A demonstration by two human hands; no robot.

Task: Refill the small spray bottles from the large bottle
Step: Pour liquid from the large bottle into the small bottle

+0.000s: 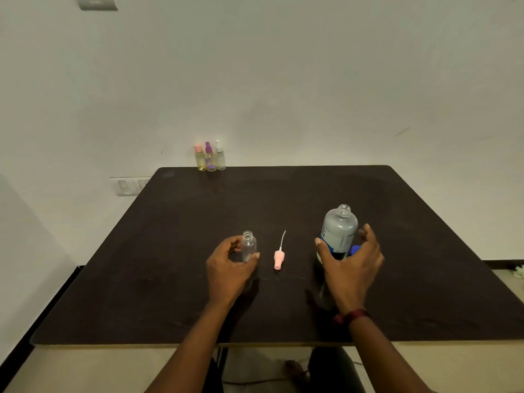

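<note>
Left hand grips uncapped small spray bottle. Right hand cupped round open large bottle, can't tell if it's gripping. Pink sprayer top lies between.
</note>
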